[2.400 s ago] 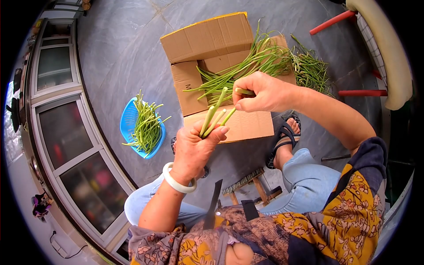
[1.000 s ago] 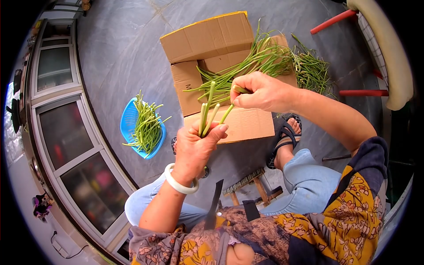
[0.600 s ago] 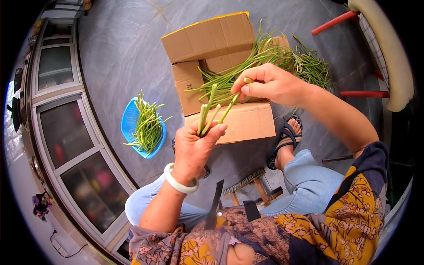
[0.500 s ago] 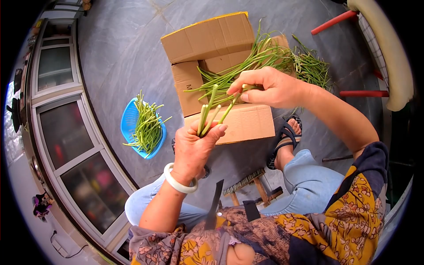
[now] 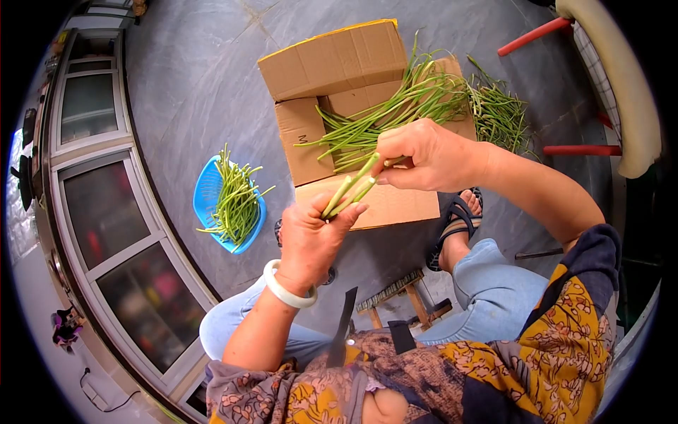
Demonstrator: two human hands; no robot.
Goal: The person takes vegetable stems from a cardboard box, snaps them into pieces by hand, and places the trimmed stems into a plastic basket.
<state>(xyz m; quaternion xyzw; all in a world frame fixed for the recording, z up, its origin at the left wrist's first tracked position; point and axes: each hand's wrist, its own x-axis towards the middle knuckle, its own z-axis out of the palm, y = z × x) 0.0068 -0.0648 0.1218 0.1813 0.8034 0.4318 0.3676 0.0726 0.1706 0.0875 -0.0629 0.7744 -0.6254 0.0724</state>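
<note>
My left hand (image 5: 307, 237), with a white bangle at the wrist, is closed around several short garlic scape pieces (image 5: 347, 195), whose cut ends point up toward the right. Close beside those ends, my right hand (image 5: 438, 159) pinches green garlic scape stem between thumb and fingers; its fingers hide most of it. Beneath and beyond the hands stands an open cardboard box (image 5: 332, 62). Long garlic scapes (image 5: 395, 116) lie across the box in a loose bundle.
On the floor to the left sits a blue plastic basket (image 5: 205, 191) of short garlic scape pieces (image 5: 236, 208). Thin green stems (image 5: 498, 109) are heaped right of the box. A red-legged chair (image 5: 586, 150) stands at the right, glass-fronted cabinets (image 5: 106, 212) at the left.
My right hand has moved down and slightly right, nearer my left hand. The pieces in my left hand now lean further right and sit closer together.
</note>
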